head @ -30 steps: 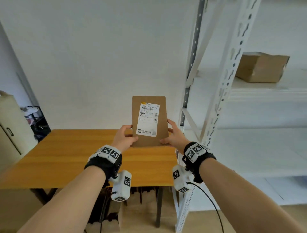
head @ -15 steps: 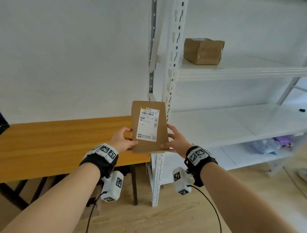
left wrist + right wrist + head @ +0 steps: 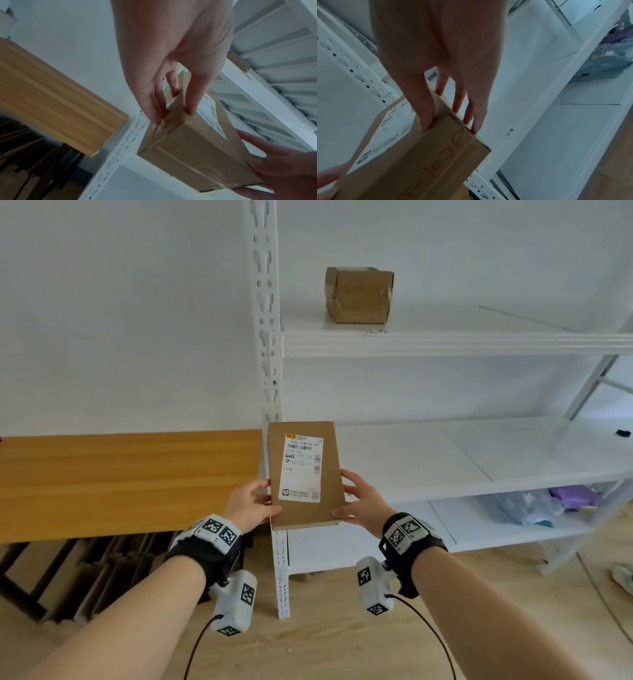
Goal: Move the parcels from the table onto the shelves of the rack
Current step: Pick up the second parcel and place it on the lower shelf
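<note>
A flat brown cardboard parcel [image 3: 329,484] with a white shipping label is held in the air in front of the white rack's left post [image 3: 270,378]. My left hand [image 3: 251,505] grips its left edge, thumb on top, fingers underneath [image 3: 173,94]. My right hand [image 3: 359,503] grips the right edge the same way [image 3: 443,108]. The parcel [image 3: 193,152] shows handwriting on its near end [image 3: 436,162]. It hangs just in front of the middle shelf [image 3: 479,453]. A second brown parcel [image 3: 359,296] stands on the upper shelf [image 3: 445,342].
The wooden table [image 3: 120,481] lies to the left, its right end beside the rack post. Blue and purple plastic bags [image 3: 544,503] lie on the lowest shelf. A small dark object [image 3: 622,433] sits at the far right of the middle shelf. Wooden floor below.
My view has swung right, from the table to the rack. The parcel, gripped by both hands throughout, has travelled from over the table's right end to in front of the rack post.
</note>
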Motion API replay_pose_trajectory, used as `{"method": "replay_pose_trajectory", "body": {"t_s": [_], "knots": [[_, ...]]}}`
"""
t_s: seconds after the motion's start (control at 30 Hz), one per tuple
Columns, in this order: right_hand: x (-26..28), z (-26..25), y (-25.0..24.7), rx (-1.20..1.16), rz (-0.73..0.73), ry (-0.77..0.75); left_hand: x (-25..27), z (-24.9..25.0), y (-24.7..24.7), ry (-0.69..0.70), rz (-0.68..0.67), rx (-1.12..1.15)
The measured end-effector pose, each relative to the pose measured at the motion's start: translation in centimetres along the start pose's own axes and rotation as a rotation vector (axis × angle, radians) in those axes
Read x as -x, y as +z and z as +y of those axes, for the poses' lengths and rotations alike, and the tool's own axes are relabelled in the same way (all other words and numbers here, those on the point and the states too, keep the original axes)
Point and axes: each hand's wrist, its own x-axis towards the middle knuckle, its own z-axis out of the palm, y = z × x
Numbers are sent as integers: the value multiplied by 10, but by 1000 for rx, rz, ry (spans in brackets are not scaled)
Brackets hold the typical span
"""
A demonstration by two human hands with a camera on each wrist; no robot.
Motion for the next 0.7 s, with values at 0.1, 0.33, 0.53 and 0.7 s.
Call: {"method": "replay_pose_trajectory", "body": {"t_s": [0.1, 0.33, 0.53, 0.7], "knots": [[2, 1, -36, 45, -10, -7, 4, 8, 38, 26, 14, -3], [-11, -6, -100, 74, -21, 1, -7, 33, 100, 26, -6, 61], [-49, -18, -135, 50, -20, 44, -50, 54, 123, 50, -30, 60], [-103, -25, -150, 98, 28, 66, -110, 60, 129, 30, -53, 82]]}}
